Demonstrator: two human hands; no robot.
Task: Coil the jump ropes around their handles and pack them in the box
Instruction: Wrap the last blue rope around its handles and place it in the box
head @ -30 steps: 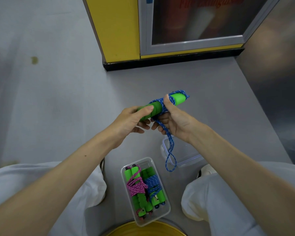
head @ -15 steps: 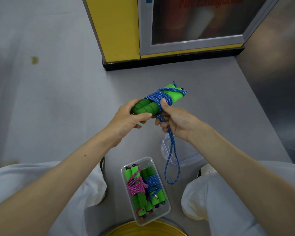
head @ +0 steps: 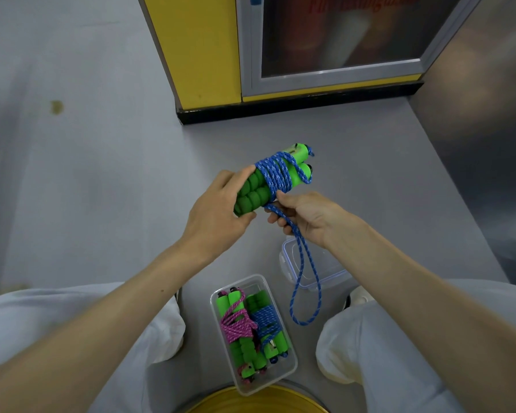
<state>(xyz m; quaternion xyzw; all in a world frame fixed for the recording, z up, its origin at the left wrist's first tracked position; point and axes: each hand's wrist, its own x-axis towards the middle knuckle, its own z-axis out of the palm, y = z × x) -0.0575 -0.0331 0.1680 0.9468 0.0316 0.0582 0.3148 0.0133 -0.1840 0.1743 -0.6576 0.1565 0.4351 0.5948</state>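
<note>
My left hand (head: 218, 210) grips the ribbed lower end of two green jump-rope handles (head: 255, 190) held side by side. Blue rope (head: 273, 174) is coiled several times around their upper half. My right hand (head: 306, 216) pinches the rope just below the coil, and a long loose loop (head: 307, 289) hangs down from it. On the floor between my knees lies a clear plastic box (head: 291, 366) with a pink-roped pair (head: 236, 324) and a blue-roped pair (head: 267, 323) inside.
The box's clear lid (head: 325, 272) lies on the grey floor to the right, under my right wrist. A yellow cabinet (head: 203, 52) with a glass door stands ahead. A yellow round object (head: 256, 402) sits at the bottom edge. My white-trousered knees flank the box.
The handles tilted more upright and turned toward me. My right hand dropped from over the coil to below it, and the hanging loop grew longer and swung right.
</note>
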